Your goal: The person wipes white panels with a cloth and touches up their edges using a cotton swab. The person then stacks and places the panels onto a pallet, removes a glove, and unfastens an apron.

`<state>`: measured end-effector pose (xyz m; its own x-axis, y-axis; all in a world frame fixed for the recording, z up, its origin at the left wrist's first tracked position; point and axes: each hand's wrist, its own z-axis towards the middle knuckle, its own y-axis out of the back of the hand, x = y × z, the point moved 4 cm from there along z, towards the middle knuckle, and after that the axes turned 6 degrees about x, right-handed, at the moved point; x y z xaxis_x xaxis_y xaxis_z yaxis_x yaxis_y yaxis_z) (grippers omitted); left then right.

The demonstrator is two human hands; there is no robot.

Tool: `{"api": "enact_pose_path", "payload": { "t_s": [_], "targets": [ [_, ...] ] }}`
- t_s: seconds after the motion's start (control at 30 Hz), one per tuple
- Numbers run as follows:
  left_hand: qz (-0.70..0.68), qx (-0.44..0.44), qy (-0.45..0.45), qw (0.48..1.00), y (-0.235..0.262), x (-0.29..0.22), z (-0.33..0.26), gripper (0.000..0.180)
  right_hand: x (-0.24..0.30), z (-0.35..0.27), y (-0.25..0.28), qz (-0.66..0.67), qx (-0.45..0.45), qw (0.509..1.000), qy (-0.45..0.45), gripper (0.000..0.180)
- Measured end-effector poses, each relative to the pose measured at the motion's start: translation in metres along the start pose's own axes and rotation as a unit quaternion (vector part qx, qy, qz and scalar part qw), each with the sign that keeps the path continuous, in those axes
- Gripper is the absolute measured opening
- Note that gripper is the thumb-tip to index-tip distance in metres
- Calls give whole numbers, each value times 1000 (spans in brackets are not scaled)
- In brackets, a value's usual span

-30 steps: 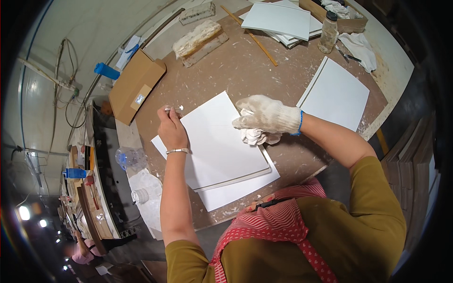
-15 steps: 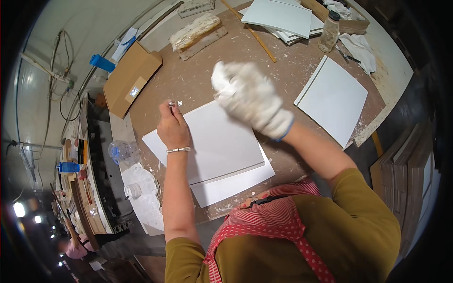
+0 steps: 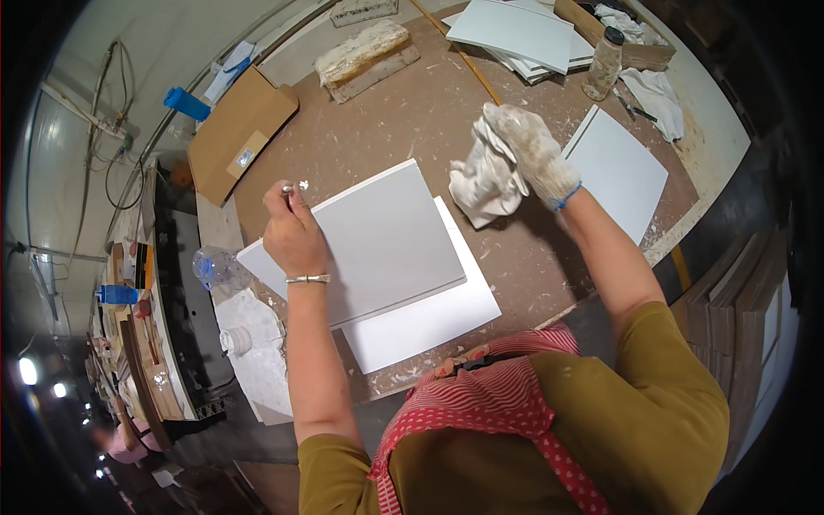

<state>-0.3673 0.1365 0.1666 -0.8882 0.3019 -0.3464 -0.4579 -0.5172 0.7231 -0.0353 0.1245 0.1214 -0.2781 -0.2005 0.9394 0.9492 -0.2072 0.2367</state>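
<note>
The right hand (image 3: pixel 532 150), in a white glove, has lifted off the tile (image 3: pixel 369 245) it was wiping a second ago and now hangs in the air to the right of it, its fingers clenched on a crumpled white rag (image 3: pixel 483 176) that droops below the palm. That leaves the tile's face bare, so the wiping stroke looks finished for now, while the left hand (image 3: pixel 292 236) has stayed where it was at the tile's far left corner. Its fingers are pinched on a small white bit (image 3: pixel 289 189), too small to name, with another white fleck just beside it on the brown surface (image 3: pixel 386 112). The tile is a pale grey square slab, flat and smooth, lying a little askew on a second, whiter tile (image 3: pixel 429 318) whose near and right edges stick out from under it; both sit at the near middle of the surface, just in front of the person. A third tile (image 3: pixel 622 172) lies to the right, apart from the pair, and a stack of tiles (image 3: pixel 515 30) sits far right beside a jar (image 3: pixel 603 62). Far left are a cardboard sheet (image 3: pixel 240 133) and a crusted block (image 3: pixel 365 56). The surface is dusty with white smears.
</note>
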Motion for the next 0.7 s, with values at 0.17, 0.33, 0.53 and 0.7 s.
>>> {"api": "enact_pose_path", "payload": {
  "t_s": [0.17,0.33,0.53,0.7],
  "targets": [
    [-9,-11,-8,1000,2,1,8,14,8,-12,-2,48,158,986,0,25],
    [-6,-6,7,1000,1,3,12,14,5,-39,-29,-65,386,918,-60,22],
    [-23,-62,-31,997,7,1,20,14,19,-65,-47,80,349,910,-207,34],
    [-19,-79,-36,996,11,-2,17,13,56,-51,-68,-73,436,895,-49,44]
  ]
}}
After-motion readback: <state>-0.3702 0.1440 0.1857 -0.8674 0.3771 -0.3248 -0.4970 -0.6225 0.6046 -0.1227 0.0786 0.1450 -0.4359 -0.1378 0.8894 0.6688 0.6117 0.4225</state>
